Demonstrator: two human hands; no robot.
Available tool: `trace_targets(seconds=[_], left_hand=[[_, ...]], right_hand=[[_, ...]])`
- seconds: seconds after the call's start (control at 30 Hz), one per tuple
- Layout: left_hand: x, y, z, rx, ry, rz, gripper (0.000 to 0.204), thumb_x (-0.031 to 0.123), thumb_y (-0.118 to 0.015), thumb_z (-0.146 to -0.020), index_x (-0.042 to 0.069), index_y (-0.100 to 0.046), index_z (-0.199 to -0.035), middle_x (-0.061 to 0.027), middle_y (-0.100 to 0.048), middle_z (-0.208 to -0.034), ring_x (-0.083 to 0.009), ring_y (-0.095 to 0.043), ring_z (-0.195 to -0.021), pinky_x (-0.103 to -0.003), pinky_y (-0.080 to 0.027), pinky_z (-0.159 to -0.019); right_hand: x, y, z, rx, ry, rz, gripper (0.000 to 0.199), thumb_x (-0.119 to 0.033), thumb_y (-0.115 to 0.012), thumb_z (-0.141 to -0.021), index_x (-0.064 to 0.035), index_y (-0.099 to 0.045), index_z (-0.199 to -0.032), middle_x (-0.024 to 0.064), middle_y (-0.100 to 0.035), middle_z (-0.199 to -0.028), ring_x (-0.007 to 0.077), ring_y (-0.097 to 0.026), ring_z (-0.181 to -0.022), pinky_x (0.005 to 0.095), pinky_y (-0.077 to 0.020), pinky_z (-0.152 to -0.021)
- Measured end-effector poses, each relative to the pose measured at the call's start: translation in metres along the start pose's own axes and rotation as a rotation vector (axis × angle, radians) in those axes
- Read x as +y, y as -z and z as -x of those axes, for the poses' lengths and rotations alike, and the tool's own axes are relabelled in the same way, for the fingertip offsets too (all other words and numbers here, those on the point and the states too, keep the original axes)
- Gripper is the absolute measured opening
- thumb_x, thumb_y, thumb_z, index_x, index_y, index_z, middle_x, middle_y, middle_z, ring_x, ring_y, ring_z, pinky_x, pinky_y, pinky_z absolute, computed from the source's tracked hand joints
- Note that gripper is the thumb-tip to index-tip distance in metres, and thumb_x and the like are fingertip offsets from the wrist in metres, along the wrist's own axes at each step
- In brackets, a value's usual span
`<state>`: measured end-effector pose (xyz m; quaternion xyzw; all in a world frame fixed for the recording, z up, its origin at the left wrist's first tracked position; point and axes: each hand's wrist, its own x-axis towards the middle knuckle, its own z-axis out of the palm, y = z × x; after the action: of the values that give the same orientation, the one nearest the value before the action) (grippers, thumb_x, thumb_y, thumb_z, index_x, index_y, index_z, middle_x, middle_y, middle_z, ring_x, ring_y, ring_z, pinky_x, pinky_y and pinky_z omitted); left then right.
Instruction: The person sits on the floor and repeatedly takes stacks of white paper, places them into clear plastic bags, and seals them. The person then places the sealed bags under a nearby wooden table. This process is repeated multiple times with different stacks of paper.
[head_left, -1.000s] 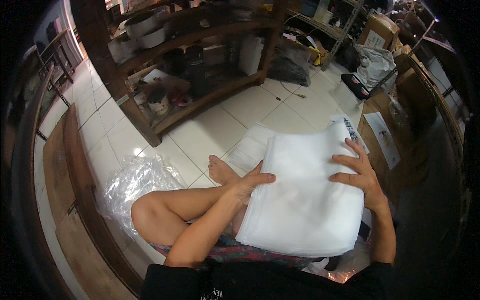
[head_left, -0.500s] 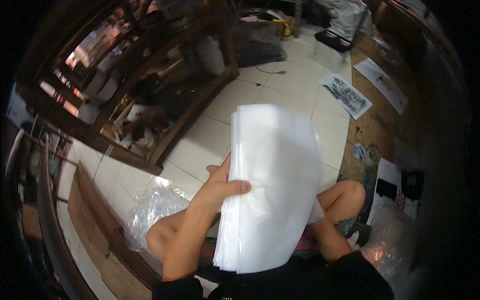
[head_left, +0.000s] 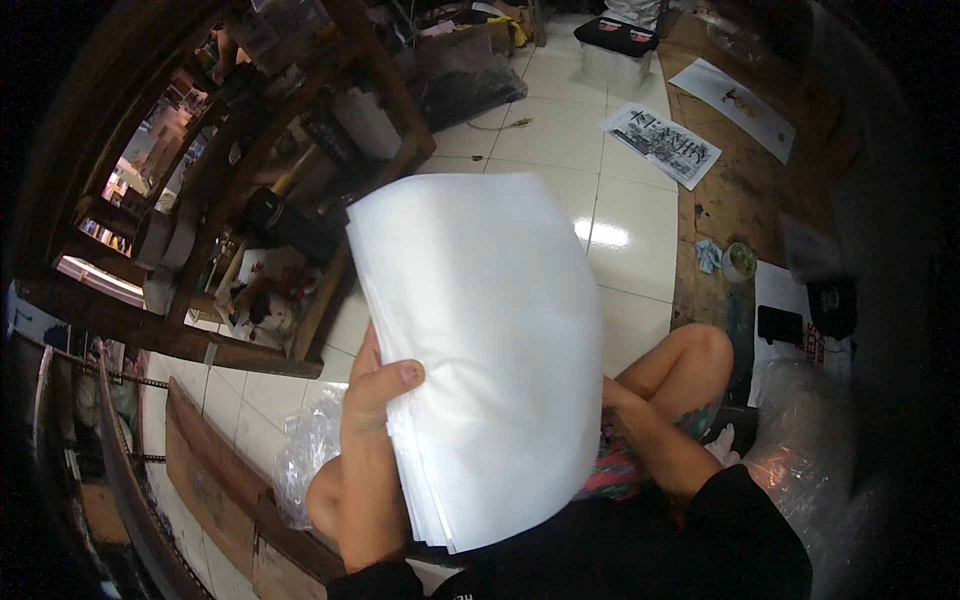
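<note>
A thick stack of white, slightly translucent sheets (head_left: 490,330) is held up in front of me, its many edges fanned along the left side. My left hand (head_left: 378,388) is closed on that left edge, thumb pressed on the front face and fingers behind. Over on the right, my right hand (head_left: 612,395) reaches behind the stack's right side; only a part near the wrist shows, and its fingers are hidden. Beneath the stack are my crossed legs (head_left: 690,365).
Crumpled clear plastic (head_left: 305,450) lies by my left knee, and more plastic (head_left: 800,440) at the right. A wooden frame (head_left: 312,340) stands left. A board (head_left: 715,225) at the right carries printed sheets (head_left: 665,145), a cup (head_left: 740,262) and a phone (head_left: 780,324).
The stack has shifted left and tilted, its top leaning further left, with my left hand still gripping it. The surroundings have shifted in view.
</note>
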<state>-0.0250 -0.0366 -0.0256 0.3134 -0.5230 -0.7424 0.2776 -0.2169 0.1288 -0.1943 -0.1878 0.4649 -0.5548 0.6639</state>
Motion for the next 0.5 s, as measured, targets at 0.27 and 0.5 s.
trace_targets(seconds=[0.27,0.5], left_hand=[[0.010,0.010,0.006,0.160,-0.058,0.075,0.086,0.012,-0.070,-0.067,-0.006,-0.029,-0.140,-0.0207,-0.053,-0.120,-0.0268,-0.058,-0.105,-0.033,-0.048,-0.092],[-0.025,-0.047,-0.064,-0.185,-0.005,0.232,0.069,0.010,-0.065,-0.074,0.000,-0.037,-0.137,-0.0172,-0.056,-0.116,-0.0256,-0.059,-0.102,-0.034,-0.051,-0.086]], right_hand=[[-0.065,0.088,0.014,0.412,0.255,0.391,0.039,-0.003,-0.056,-0.085,-0.0075,-0.058,-0.123,-0.0023,-0.052,-0.083,0.0066,-0.052,-0.079,0.0219,-0.0450,-0.072],[-0.200,0.108,0.101,0.819,0.627,0.649,0.041,0.000,-0.053,-0.083,-0.0029,-0.060,-0.123,0.0125,-0.060,-0.122,0.0171,-0.058,-0.104,0.0271,-0.0447,-0.091]])
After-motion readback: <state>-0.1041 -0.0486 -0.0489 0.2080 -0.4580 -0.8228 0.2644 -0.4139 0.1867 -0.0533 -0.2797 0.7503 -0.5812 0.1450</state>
